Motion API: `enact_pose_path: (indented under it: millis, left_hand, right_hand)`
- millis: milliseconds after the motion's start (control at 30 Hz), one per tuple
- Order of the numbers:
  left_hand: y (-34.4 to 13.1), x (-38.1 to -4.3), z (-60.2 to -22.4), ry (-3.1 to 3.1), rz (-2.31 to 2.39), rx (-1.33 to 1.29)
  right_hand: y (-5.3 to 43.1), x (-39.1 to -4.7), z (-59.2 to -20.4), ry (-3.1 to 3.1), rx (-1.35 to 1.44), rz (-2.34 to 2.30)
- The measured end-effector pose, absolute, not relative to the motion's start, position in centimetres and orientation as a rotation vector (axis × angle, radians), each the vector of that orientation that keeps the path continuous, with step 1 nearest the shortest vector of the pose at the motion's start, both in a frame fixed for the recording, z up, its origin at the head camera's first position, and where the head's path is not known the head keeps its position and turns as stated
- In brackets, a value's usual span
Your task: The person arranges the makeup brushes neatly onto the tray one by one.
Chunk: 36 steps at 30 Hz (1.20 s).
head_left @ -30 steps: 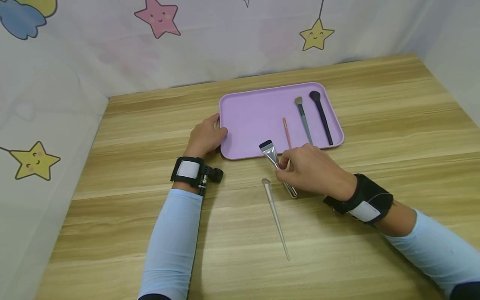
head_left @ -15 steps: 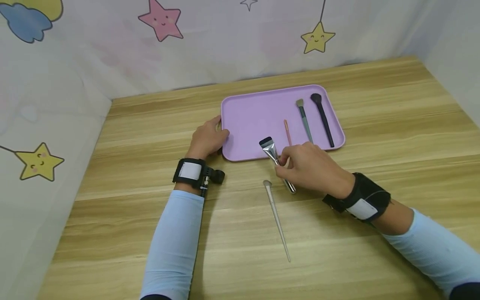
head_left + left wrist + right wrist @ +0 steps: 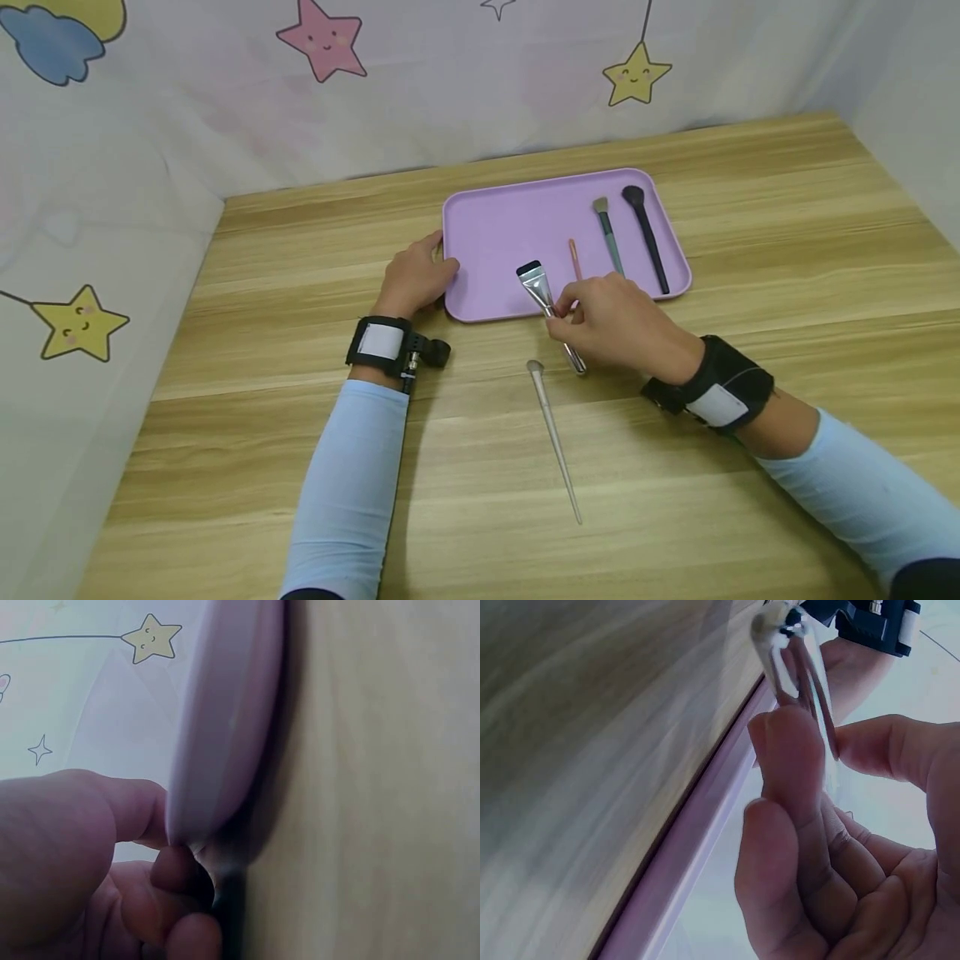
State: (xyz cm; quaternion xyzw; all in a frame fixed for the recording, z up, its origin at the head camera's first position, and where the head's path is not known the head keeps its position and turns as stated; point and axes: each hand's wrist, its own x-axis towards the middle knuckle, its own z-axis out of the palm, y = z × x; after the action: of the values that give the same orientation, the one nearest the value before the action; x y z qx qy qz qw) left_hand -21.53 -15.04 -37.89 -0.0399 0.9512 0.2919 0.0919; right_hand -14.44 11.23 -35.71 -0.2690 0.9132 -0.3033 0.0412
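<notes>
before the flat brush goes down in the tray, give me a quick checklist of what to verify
1. Grip: right hand pinches the flat silver brush by its handle: ok.
2. Tray steadied: left hand holds the purple tray at its left edge: ok.
3. Landing room: bare tray floor left of the pink brush: ok.
4. Brush over tray: head is above the near rim, handle end off it: not ok.
5. Grey-green brush and black brush lie clear at the right: ok.
6. Thin silver brush on the table: not ok.
</notes>
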Motion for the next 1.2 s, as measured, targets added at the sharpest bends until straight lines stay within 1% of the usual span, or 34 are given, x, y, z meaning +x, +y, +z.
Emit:
enact_pose_path:
  millis: [833,1200]
  left_hand:
    - [-15.0,-21.6,-37.8,2.823,0.852,-0.124]
    - [-14.9,-21.6,-37.9,2.818,0.863,-0.127]
  right_hand:
    - [11.1,-15.3,-36.5,2.810,-0.826,-0.906]
    - [11.3,-15.9,-36.5,2.824,-0.775,-0.883]
